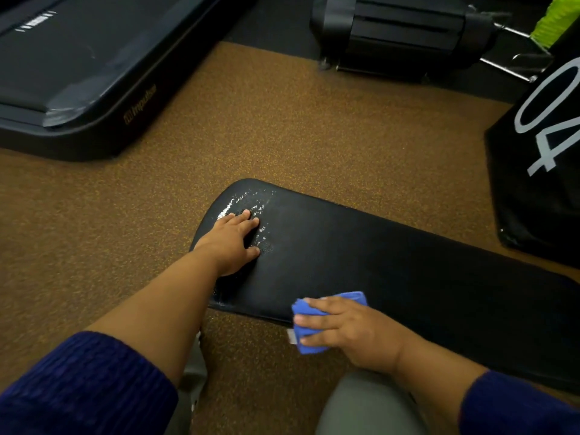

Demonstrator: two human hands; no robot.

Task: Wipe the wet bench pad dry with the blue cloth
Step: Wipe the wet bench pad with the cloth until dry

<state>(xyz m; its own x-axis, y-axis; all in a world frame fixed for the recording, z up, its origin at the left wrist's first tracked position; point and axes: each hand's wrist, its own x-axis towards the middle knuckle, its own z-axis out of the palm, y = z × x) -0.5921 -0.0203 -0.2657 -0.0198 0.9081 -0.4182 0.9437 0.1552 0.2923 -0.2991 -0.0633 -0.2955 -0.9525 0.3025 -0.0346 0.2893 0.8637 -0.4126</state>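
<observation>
One black bench pad [392, 265] is seen, bearing one patch of wet droplets [248, 205] near its rounded end. One blue cloth [317, 321] is counted. Two hands are in view: one left hand [232, 243] and one right hand [351, 331], and two dark blue sleeves are counted, one [88, 387] on the left arm and one [518, 406] on the right. One treadmill deck [78, 70] is seen on the floor, along with one black bag printed with the figures 04 [539, 171].

Single head cam, facing fwd and down, close over bench pad [392, 265] and floor [282, 127].
</observation>
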